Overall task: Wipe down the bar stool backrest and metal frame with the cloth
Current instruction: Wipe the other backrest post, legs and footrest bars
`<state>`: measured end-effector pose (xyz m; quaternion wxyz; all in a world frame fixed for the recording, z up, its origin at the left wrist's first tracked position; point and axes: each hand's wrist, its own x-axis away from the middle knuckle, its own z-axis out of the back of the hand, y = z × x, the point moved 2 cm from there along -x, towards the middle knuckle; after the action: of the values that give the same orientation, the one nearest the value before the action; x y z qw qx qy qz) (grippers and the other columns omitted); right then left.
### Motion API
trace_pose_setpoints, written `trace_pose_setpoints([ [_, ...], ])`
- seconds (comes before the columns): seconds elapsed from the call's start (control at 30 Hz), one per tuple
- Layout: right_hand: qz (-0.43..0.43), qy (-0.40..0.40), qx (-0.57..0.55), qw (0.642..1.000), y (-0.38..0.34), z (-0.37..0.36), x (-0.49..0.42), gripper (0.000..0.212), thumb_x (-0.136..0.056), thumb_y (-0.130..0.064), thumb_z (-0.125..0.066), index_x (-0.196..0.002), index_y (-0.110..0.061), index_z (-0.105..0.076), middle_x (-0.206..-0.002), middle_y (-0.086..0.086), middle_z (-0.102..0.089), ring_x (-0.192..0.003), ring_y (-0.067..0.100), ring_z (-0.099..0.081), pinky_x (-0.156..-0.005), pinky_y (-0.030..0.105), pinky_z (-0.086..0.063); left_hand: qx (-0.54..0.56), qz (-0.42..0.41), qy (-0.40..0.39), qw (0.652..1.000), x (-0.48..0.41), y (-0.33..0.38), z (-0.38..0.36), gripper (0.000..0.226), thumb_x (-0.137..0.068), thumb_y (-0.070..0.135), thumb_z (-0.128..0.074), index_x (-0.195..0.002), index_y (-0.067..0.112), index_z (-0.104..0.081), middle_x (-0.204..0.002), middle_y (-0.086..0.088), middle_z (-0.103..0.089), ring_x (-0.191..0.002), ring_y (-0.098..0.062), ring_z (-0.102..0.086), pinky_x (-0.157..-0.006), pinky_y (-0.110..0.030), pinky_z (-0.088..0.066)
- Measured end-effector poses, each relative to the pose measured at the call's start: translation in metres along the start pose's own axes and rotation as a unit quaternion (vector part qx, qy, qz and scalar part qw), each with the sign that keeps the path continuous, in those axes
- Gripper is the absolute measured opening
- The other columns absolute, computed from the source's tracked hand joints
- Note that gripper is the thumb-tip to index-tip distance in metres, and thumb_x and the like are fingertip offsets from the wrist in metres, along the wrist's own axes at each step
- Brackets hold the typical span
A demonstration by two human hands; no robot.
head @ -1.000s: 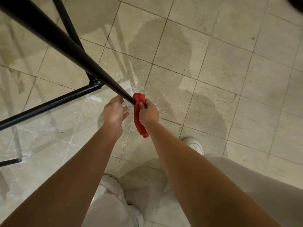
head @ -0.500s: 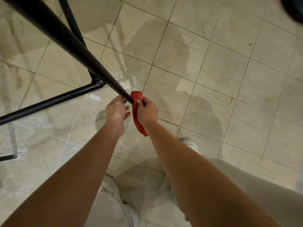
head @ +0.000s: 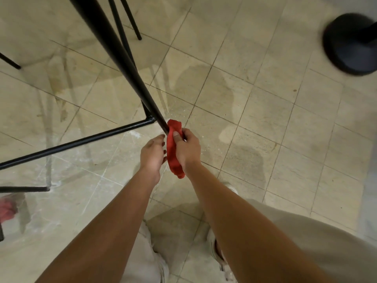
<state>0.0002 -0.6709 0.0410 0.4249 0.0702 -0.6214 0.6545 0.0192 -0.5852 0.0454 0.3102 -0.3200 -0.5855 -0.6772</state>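
Observation:
A black metal stool leg (head: 122, 64) slants down from the top left to the tiled floor. A black crossbar (head: 81, 140) joins it low down and runs off to the left. The red cloth (head: 173, 152) is wrapped round the foot of the leg, and my right hand (head: 187, 150) grips it there. My left hand (head: 153, 154) sits just left of the cloth, fingers curled against it near the leg's lower end. The stool's backrest is out of view.
Thin black legs (head: 130, 19) of the same or another stool stand at the top left. A round black base (head: 350, 41) sits on the floor at the top right. My feet in pale shoes (head: 230, 188) stand below on beige tiles.
The view has tilted up and shifted, bringing the round black base and more legs into sight. Both hands stay at the foot of the leg, with the cloth still round it.

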Motion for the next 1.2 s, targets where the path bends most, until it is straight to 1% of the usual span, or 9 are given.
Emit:
trace_pose_setpoints([
  [0.3, 0.072, 0.009, 0.031, 0.997, -0.04, 0.016, 0.064, 0.019, -0.096, -0.025, -0.05, -0.11, -0.018, -0.058, -0.087, -0.011, -0.059, -0.083, 0.011, -0.057, -0.07, 0.021, -0.043, 0.003, -0.04, 0.019, 0.999, 0.061, 0.033, 0.027, 0.031, -0.098, 0.026, -0.044, -0.125, 0.018, -0.056, -0.12, -0.001, -0.058, -0.111, -0.021, -0.055, -0.098, -0.037, -0.048],
  [0.43, 0.17, 0.014, 0.072, 0.983, -0.058, 0.007, 0.091, 0.02, -0.092, -0.022, -0.055, -0.109, -0.015, -0.062, -0.101, 0.0, -0.062, -0.089, 0.013, -0.057, -0.08, 0.025, -0.047, 0.021, -0.057, 0.027, 0.998, 0.08, 0.046, 0.049, 0.028, -0.097, 0.029, -0.046, -0.12, 0.016, -0.057, -0.095, 0.003, -0.059, -0.098, -0.019, -0.056, -0.093, -0.035, -0.048],
  [0.57, 0.277, 0.036, 0.175, 0.944, -0.077, -0.008, 0.105, 0.026, -0.093, -0.019, -0.052, -0.117, -0.012, -0.061, -0.113, 0.0, -0.055, -0.09, 0.01, -0.053, -0.079, 0.022, -0.045, 0.003, -0.082, 0.051, 0.995, 0.086, 0.053, 0.074, 0.026, -0.096, 0.027, -0.045, -0.117, 0.021, -0.059, -0.117, -0.001, -0.061, -0.11, -0.022, -0.056, -0.101, -0.038, -0.045],
  [0.63, 0.296, 0.061, 0.212, 0.93, -0.085, -0.019, 0.106, 0.029, -0.095, -0.018, -0.048, -0.122, -0.012, -0.058, -0.12, -0.001, -0.052, -0.098, 0.015, -0.056, -0.081, 0.027, -0.049, -0.004, -0.088, 0.065, 0.994, 0.087, 0.056, 0.089, 0.023, -0.095, 0.025, -0.045, -0.113, 0.024, -0.06, -0.122, -0.002, -0.06, -0.112, -0.023, -0.055, -0.103, -0.041, -0.044],
  [0.7, 0.295, 0.07, 0.258, 0.917, -0.09, -0.033, 0.105, 0.031, -0.097, -0.017, -0.045, -0.125, -0.012, -0.056, -0.126, 0.001, -0.051, -0.107, 0.018, -0.053, -0.083, 0.03, -0.049, -0.004, -0.09, 0.075, 0.993, 0.086, 0.059, 0.105, 0.028, -0.095, 0.026, -0.045, -0.118, 0.022, -0.06, -0.121, -0.001, -0.06, -0.108, -0.022, -0.057, -0.102, -0.04, -0.044],
  [0.83, 0.293, 0.02, 0.368, 0.882, -0.091, -0.062, 0.099, 0.03, -0.096, -0.011, -0.046, -0.124, -0.012, -0.058, -0.126, 0.004, -0.052, -0.112, 0.023, -0.05, -0.084, 0.034, -0.049, 0.003, -0.1, 0.081, 0.992, 0.079, 0.064, 0.128, 0.026, -0.094, 0.026, -0.044, -0.115, 0.023, -0.059, -0.117, 0.0, -0.06, -0.099, -0.02, -0.057, -0.101, -0.039, -0.046],
  [0.97, 0.312, -0.023, 0.411, 0.856, -0.09, -0.097, 0.107, 0.026, -0.094, -0.006, -0.048, -0.116, -0.013, -0.061, -0.115, 0.003, -0.055, -0.105, 0.022, -0.049, -0.071, 0.029, -0.043, 0.014, -0.105, 0.091, 0.99, 0.074, 0.067, 0.148, 0.017, -0.092, 0.026, -0.048, -0.105, 0.026, -0.06, -0.115, 0.002, -0.063, -0.11, -0.02, -0.057, -0.103, -0.04, -0.044],
  [1.07, 0.318, -0.05, 0.419, 0.849, -0.092, -0.119, 0.115, 0.023, -0.094, -0.005, -0.048, -0.109, -0.013, -0.063, -0.11, 0.004, -0.055, -0.102, 0.022, -0.049, -0.067, 0.029, -0.039, 0.033, -0.103, 0.111, 0.988, 0.069, 0.067, 0.164, 0.014, -0.088, 0.03, -0.055, -0.099, 0.026, -0.062, -0.111, 0.002, -0.066, -0.107, -0.019, -0.059, -0.101, -0.041, -0.045],
  [1.2, 0.34, -0.074, 0.441, 0.827, -0.092, -0.123, 0.115, 0.025, -0.094, -0.007, -0.049, -0.114, -0.012, -0.062, -0.112, 0.004, -0.055, -0.103, 0.023, -0.049, -0.066, 0.029, -0.039, 0.04, -0.104, 0.145, 0.983, 0.064, 0.062, 0.181, 0.021, -0.091, 0.023, -0.047, -0.107, 0.026, -0.061, -0.113, 0.002, -0.062, -0.11, -0.022, -0.057, -0.102, -0.041, -0.045],
])
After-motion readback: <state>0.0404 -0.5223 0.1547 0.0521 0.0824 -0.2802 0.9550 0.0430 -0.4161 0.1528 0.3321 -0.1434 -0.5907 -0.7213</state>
